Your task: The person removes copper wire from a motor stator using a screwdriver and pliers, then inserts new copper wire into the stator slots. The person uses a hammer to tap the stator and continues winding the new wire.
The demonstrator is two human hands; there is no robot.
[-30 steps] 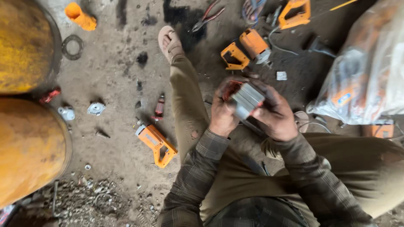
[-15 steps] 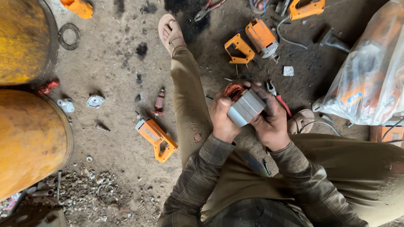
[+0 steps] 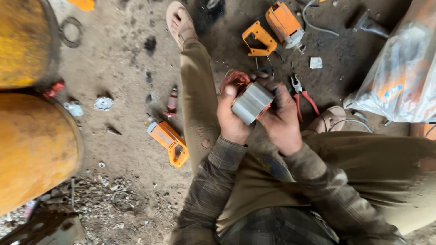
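Note:
Both my hands hold a grey metal motor stator (image 3: 252, 102) with reddish copper winding (image 3: 234, 78) sticking out of its far end. My left hand (image 3: 231, 119) grips its left side, thumb on top. My right hand (image 3: 281, 113) wraps the right side, fingers curled over the far edge. I sit on the dirt floor with my left leg (image 3: 196, 86) stretched out beneath the stator.
Red-handled pliers (image 3: 303, 94) lie right of my hands. Orange tool housing parts (image 3: 169, 141) (image 3: 259, 38) (image 3: 284, 21) lie on the floor. Two yellow drums (image 3: 32, 145) stand at left. A plastic sack (image 3: 399, 77) sits at right. Small debris is scattered around.
The view has tilted down a little. My hands have turned the stator slightly, so its grey side faces up more and the copper winding shows at the far left.

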